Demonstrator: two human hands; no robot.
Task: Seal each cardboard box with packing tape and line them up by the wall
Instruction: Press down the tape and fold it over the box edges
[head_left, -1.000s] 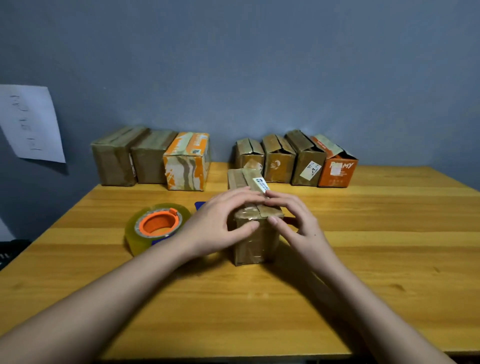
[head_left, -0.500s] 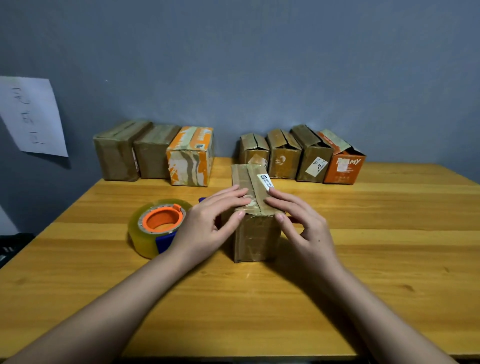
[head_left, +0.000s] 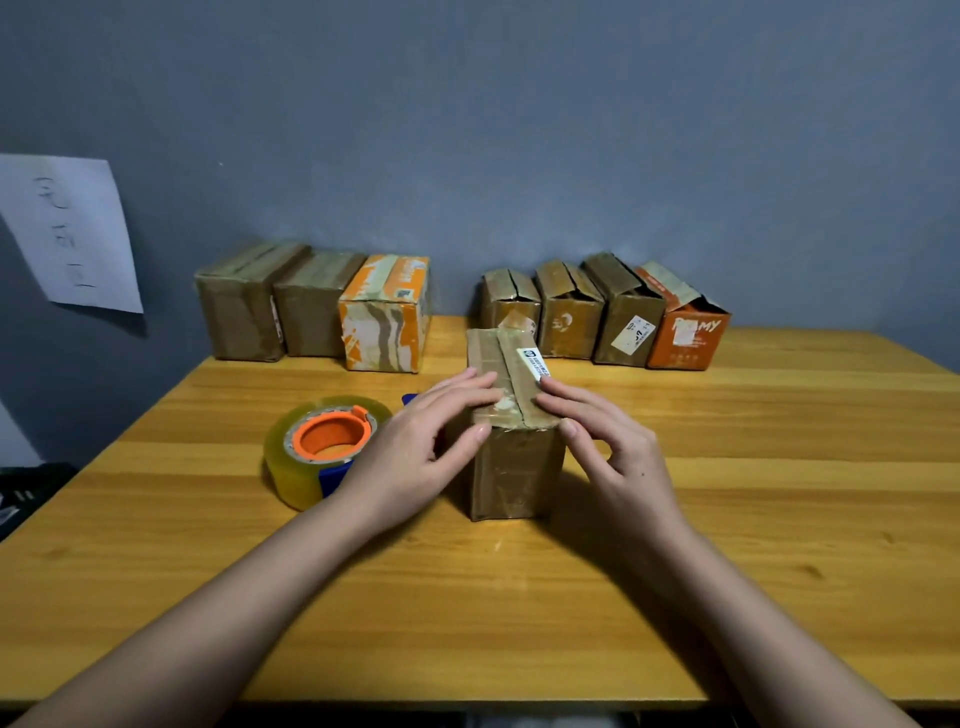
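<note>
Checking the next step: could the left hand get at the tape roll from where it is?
Probably yes. The tape roll lies on the table just left of the left hand, which rests open on the box; nothing lies between them.

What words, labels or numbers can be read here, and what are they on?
"MY": white letters on the orange box by the wall; what comes before them is covered.
White paper sheet on the wall: handwriting, unreadable.
White label on the box being sealed: too small.
Sticker on the neighbouring brown box: blurred.
</note>
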